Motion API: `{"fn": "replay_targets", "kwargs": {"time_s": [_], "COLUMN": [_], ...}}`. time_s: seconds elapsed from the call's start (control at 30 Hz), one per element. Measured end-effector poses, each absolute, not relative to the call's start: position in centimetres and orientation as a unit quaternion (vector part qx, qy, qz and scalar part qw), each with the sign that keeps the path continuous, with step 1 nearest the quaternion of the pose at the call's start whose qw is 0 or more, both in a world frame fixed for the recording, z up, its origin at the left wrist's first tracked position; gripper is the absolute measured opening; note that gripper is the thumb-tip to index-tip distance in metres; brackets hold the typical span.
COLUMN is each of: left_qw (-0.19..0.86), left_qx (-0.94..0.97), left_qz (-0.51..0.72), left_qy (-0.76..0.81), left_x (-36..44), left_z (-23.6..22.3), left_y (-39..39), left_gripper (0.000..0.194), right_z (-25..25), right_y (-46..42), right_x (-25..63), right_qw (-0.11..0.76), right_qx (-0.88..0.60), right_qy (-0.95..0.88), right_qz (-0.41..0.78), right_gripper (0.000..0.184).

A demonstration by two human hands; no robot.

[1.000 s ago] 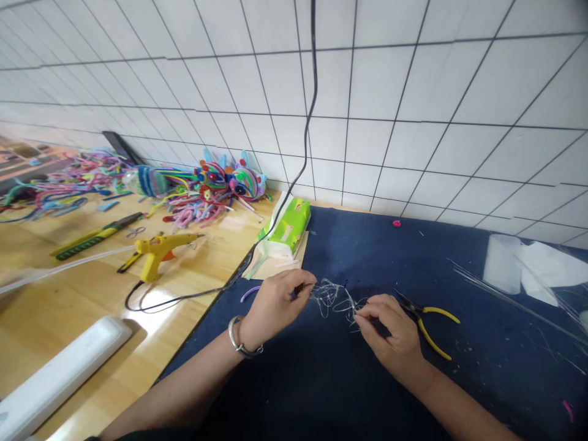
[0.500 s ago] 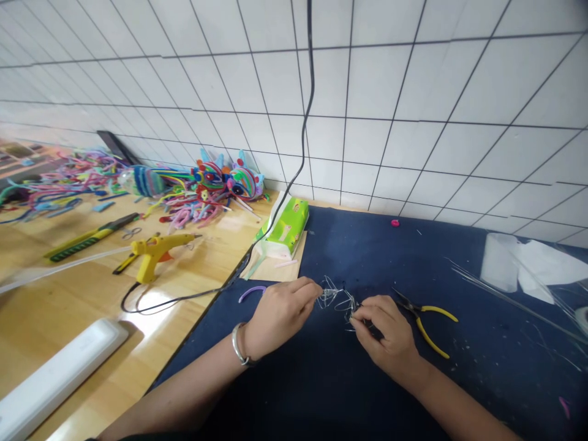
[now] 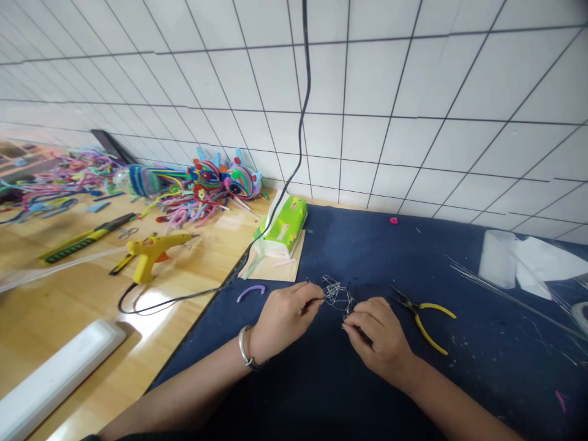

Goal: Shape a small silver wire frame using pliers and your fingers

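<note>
A small tangled frame of thin silvery wire (image 3: 336,290) is held between my two hands, just above a dark blue mat (image 3: 367,251). My left hand (image 3: 288,311) pinches its left side with thumb and forefinger. At the right side, my right hand (image 3: 380,334) has its fingertips closed on the wire; part of the frame is hidden behind them. Just right of that hand lie pliers (image 3: 421,313) with yellow handles, their jaws toward the wall. A curved purple pipe cleaner (image 3: 250,290) rests left of my left hand.
A green tissue pack (image 3: 288,223) sits behind my hands, a black cable (image 3: 301,141) running over it. On the wooden table are a yellow glue gun (image 3: 149,252), a utility knife (image 3: 87,237) and colourful pipe cleaners (image 3: 68,180). Straight wires (image 3: 487,283) lie at right.
My right hand has shifted slightly left, closer to the left hand, and the wire frame between them has turned a little. The whole view has moved slightly.
</note>
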State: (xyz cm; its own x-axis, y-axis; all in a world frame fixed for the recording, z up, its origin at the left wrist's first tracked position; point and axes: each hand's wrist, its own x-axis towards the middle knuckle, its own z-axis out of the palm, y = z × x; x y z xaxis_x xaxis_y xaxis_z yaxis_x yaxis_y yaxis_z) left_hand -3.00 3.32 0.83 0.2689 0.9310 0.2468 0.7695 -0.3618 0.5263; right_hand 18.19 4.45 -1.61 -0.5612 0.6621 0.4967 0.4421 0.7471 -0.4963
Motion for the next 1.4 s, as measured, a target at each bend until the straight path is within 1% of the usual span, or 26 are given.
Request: {"fn": "replay_targets", "kwargs": {"time_s": [0.23,0.43,0.57,0.8,1.07,1.23,1.4], "left_qw": [0.233,0.357,0.396,0.434,0.445,0.444,0.440], "left_qx": [0.709,0.611,0.573,0.555,0.588,0.605,0.624], "left_qz": [0.332,0.386,0.416,0.416,0.385,0.374,0.373], "left_qy": [0.578,0.592,0.584,0.574,0.555,0.545,0.528], "left_x": [-2.0,-1.4,-0.9,0.1,0.9,1.1,1.3], "left_z": [0.1,-1.0,-1.3,-0.9,-0.2,-0.1,-0.1], "left_y": [2.9,2.4,1.9,0.6,-0.2,-0.7,-1.1], "left_gripper": [0.007,0.006,0.007,0.011,0.024,0.036,0.044], "right_z": [-2.1,-2.3,-2.4,-2.7,-2.8,-2.8,-2.6], "right_y": [4.4,4.2,4.1,3.9,3.9,3.8,3.8], "right_x": [18.4,18.1,17.9,17.5,17.4,17.5,17.5], "right_qw": [0.344,0.326,0.349,0.381,0.384,0.386,0.382], "right_qx": [-0.333,-0.345,-0.351,-0.366,-0.370,-0.380,-0.390], "right_qy": [-0.867,-0.869,-0.856,-0.832,-0.827,-0.822,-0.819], "right_qz": [0.135,0.140,0.148,0.168,0.176,0.175,0.175], "right_gripper": [0.009,0.011,0.009,0.010,0.009,0.010,0.007]}}
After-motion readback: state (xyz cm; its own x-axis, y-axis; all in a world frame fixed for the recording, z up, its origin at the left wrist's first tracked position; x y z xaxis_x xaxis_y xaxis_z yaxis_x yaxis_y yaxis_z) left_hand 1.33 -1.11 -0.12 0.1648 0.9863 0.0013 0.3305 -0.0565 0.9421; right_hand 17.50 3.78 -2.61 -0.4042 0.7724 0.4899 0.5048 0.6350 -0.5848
